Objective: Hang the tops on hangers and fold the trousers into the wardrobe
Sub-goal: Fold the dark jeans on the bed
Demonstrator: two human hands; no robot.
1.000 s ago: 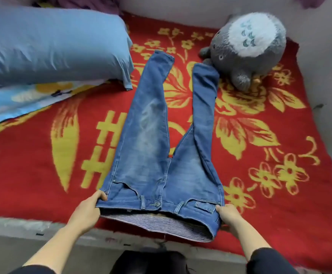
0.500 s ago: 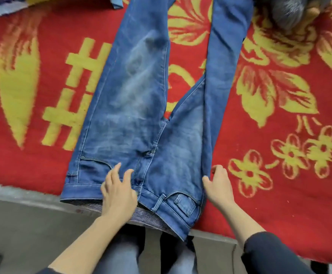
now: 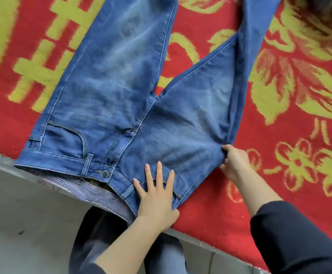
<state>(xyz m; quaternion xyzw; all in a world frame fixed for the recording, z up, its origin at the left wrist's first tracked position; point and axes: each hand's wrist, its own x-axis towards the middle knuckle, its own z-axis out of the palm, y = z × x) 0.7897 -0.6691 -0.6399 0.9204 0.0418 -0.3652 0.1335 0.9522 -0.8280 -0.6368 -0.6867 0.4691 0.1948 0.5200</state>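
Blue faded jeans [image 3: 121, 91] lie front side up on the red and yellow blanket [image 3: 280, 175], waistband toward me, legs running out of the top of the view. My left hand [image 3: 157, 192] lies flat with spread fingers on the waistband's right part, pressing it down. My right hand [image 3: 234, 163] pinches the jeans' right outer edge at hip height, fingers curled round the fabric. The striped inner lining shows at the open waist, which hangs slightly over the bed's edge.
The bed's grey front edge [image 3: 22, 163] runs diagonally below the jeans, with grey floor [image 3: 22, 224] beneath it. My legs stand against the bed edge. A grey plush toy's fur [image 3: 323, 8] shows at the top right corner.
The camera has come closer to the jeans. My left hand slid right along the waistband and spread flat. My right hand went from lying beside the hip edge to pinching it.
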